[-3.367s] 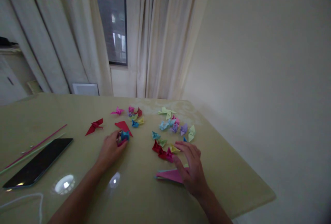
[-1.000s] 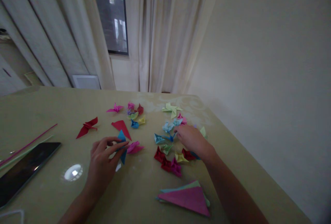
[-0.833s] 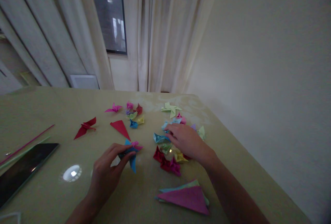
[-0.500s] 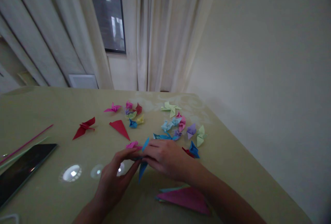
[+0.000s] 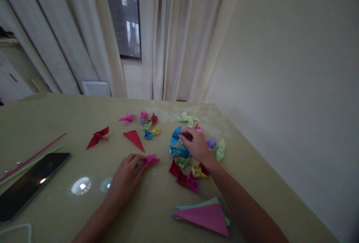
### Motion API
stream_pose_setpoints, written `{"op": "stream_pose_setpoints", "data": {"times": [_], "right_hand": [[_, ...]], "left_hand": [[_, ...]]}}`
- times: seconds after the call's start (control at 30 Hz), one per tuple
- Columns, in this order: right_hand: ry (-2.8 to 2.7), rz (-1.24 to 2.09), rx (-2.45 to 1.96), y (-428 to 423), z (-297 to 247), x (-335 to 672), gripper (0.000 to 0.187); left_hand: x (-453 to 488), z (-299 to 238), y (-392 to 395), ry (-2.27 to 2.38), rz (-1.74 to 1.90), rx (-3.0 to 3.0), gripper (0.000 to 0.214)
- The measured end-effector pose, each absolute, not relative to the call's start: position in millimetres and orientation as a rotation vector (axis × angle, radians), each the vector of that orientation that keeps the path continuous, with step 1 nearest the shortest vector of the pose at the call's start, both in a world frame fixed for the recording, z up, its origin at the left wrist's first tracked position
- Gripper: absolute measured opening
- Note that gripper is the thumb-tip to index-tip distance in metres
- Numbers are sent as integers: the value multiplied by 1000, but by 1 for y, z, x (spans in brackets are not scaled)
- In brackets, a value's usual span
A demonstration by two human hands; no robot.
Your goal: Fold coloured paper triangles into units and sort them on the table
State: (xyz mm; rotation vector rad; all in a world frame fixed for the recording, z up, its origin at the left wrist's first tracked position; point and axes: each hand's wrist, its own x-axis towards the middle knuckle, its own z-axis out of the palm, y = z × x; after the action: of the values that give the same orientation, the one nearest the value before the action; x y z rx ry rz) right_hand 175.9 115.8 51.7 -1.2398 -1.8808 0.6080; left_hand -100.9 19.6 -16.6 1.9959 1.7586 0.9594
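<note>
A blue paper crane (image 5: 175,135) is pinched in the fingertips of my right hand (image 5: 197,146), over the cluster of folded paper pieces on the right. My left hand (image 5: 125,177) closes its thumb and fingers on a small pink paper crane (image 5: 151,159) at the table's middle. Just below the right fingers lies another blue folded piece (image 5: 179,151). Nearer me are a green piece (image 5: 183,162), a yellow one (image 5: 197,170) and dark red ones (image 5: 179,174). My right hand covers part of the cluster.
A stack of folded paper triangles (image 5: 206,215), pink on top, lies near me. Left of centre are a red triangle (image 5: 134,139) and a red crane (image 5: 97,137). A phone (image 5: 30,183) and thin paper strips (image 5: 33,157) lie far left. The table edge (image 5: 269,164) slopes along the right.
My right hand has carried the blue crane away and to the right, off my left hand. My left hand now holds the pink crane. The view has shifted slightly.
</note>
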Motion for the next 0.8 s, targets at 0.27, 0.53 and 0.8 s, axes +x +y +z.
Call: {"op": "stream_pose_setpoints", "data": {"times": [0.27, 0.53, 0.8], "right_hand": [[-1853, 623, -1225, 112, 54, 173, 24], [-2607, 247, -1358, 93, 68, 165, 15], [-2618, 130, -1571, 105, 76, 193, 30]], "left_hand": [[-93, -15, 15, 1622, 1008, 1998, 29], [-89, -13, 11, 1623, 1021, 2020, 27], [-85, -9, 9, 1603, 985, 2035, 28]]}}
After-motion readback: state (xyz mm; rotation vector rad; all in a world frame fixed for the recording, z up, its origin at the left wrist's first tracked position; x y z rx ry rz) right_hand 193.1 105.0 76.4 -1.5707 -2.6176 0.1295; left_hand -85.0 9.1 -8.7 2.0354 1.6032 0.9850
